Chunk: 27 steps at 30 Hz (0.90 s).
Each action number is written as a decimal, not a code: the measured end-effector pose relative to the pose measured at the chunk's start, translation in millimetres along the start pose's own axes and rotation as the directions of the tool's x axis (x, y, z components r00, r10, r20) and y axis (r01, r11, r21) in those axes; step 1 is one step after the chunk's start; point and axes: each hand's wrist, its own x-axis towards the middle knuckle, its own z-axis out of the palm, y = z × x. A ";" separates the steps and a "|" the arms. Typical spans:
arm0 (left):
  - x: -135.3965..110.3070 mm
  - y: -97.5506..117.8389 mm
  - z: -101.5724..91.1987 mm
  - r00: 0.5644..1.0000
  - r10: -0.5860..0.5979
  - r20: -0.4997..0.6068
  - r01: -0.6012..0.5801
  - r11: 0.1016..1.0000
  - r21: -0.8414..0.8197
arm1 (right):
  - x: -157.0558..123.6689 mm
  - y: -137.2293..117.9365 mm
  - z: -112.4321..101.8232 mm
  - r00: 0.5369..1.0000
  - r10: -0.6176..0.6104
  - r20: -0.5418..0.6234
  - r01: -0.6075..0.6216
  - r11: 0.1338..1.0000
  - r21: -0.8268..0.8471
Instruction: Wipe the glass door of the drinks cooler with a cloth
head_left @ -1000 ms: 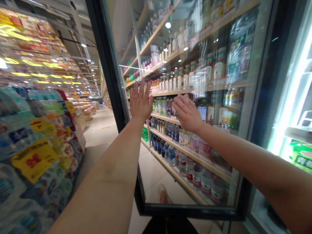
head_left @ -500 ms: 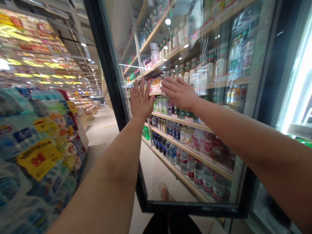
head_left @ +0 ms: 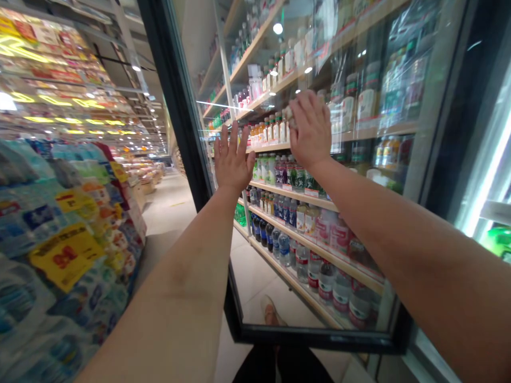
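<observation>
A black-framed glass door [head_left: 315, 338] stands swung out in front of me. My left hand [head_left: 232, 166] lies flat against its pane near the left frame, fingers spread and pointing up. Higher and to the right, my right hand [head_left: 311, 130] is pressed to the same glass over a crumpled pale cloth [head_left: 291, 116]. Only the cloth's edge shows past the fingers; the palm hides the rest. Behind the pane, rows of bottled drinks [head_left: 302, 266] fill several shelves.
To the left, a stacked display of wrapped packs bears a yellow price sign [head_left: 66, 256]. An aisle floor [head_left: 170, 205] runs back between it and the door. At the right is a lit cooler interior [head_left: 489, 175]. A foot [head_left: 269, 311] shows through the lower glass.
My right hand has moved up and to the right across the glass with the cloth, its fingers turning from leftward to upward. My left hand stays in place on the pane.
</observation>
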 end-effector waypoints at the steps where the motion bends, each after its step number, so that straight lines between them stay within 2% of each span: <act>1: 0.0 -0.5 0.5 1.000 0.000 0.005 0.000 1.000 0.014 | 0.2 1.1 1.1 0.993 0.101 -0.062 -0.101 0.995 0.002; 2: -0.1 -0.9 0.8 1.000 0.001 0.011 -0.002 1.000 0.029 | 0.3 1.1 1.7 0.985 0.143 -0.093 -0.143 0.990 0.009; 3: -0.2 -1.2 0.8 1.000 0.004 0.016 -0.004 0.999 0.041 | 0.0 0.0 1.5 0.989 0.122 -0.089 -0.121 0.993 0.012; 5: -0.5 -1.3 0.4 1.000 0.010 0.015 -0.010 0.999 0.045 | -1.5 -4.0 -1.1 0.997 -0.077 0.003 0.077 0.997 0.020; 6: -0.7 -1.3 0.2 1.000 0.011 0.007 -0.011 0.999 0.038 | -2.2 -5.8 -3.2 0.976 -0.208 0.070 0.207 0.978 0.034; 8: -0.9 -1.3 -0.2 1.000 0.013 -0.006 -0.013 1.000 0.022 | -1.8 -5.2 -7.7 0.887 -0.422 0.186 0.413 0.907 0.083; 9: -0.9 -1.3 -0.3 1.000 0.014 -0.009 -0.014 1.000 0.014 | -0.3 -2.0 -9.4 0.851 -0.478 0.218 0.466 0.878 0.108; 10: -1.0 -1.2 -0.5 1.000 0.014 -0.012 -0.014 1.000 0.005 | 2.0 3.3 -10.4 0.840 -0.494 0.226 0.478 0.870 0.122; 11: -1.0 -1.0 -0.7 1.000 0.012 -0.014 -0.012 1.000 -0.006 | 4.9 10.3 -10.6 0.861 -0.466 0.205 0.450 0.885 0.120; 12: -1.1 -0.7 -0.9 1.000 0.008 -0.016 -0.008 1.000 -0.018 | 7.9 18.2 -10.0 0.905 -0.397 0.155 0.384 0.917 0.109; 14: -1.4 -0.1 -1.4 1.000 -0.001 -0.020 0.000 0.999 -0.042 | 12.4 33.1 -7.0 0.983 -0.184 -0.019 0.185 0.978 0.093; 16: -1.6 0.4 -1.6 1.000 -0.004 -0.019 0.003 0.999 -0.053 | 12.4 40.6 -4.4 0.986 -0.036 -0.161 0.051 0.994 0.094; 17: -1.6 0.4 -1.5 1.000 -0.003 -0.016 0.002 0.999 -0.054 | 10.5 40.8 -4.1 0.985 -0.048 -0.165 0.062 0.995 0.084; 19: -1.5 0.5 -1.3 1.000 -0.002 -0.016 0.001 0.998 -0.056 | 4.4 36.3 -6.5 0.974 -0.224 -0.027 0.226 0.972 0.062; 21: -1.2 0.8 -1.3 1.000 0.001 -0.017 -0.002 0.998 -0.055 | -2.1 32.0 -11.4 0.882 -0.441 0.166 0.430 0.897 0.099; 22: -1.1 1.2 -1.6 1.000 0.001 -0.019 -0.002 0.999 -0.052 | -4.6 32.0 -13.7 0.847 -0.489 0.207 0.475 0.872 0.117; 23: -1.0 1.8 -2.0 1.000 0.000 -0.020 -0.001 0.999 -0.050 | -6.5 33.7 -15.3 0.856 -0.478 0.198 0.465 0.878 0.110; 25: -0.9 3.4 -3.2 1.000 -0.009 -0.016 0.009 0.999 -0.049 | -8.8 40.6 -15.7 0.953 -0.297 0.055 0.295 0.954 0.047; 26: -0.9 4.2 -3.8 1.000 -0.014 -0.011 0.013 0.999 -0.051 | -9.7 44.1 -14.7 0.985 -0.169 -0.046 0.170 0.985 0.023; 27: -0.8 4.8 -4.4 1.000 -0.016 -0.007 0.015 0.998 -0.053 | -10.8 46.5 -13.6 0.990 -0.062 -0.130 0.065 0.998 0.015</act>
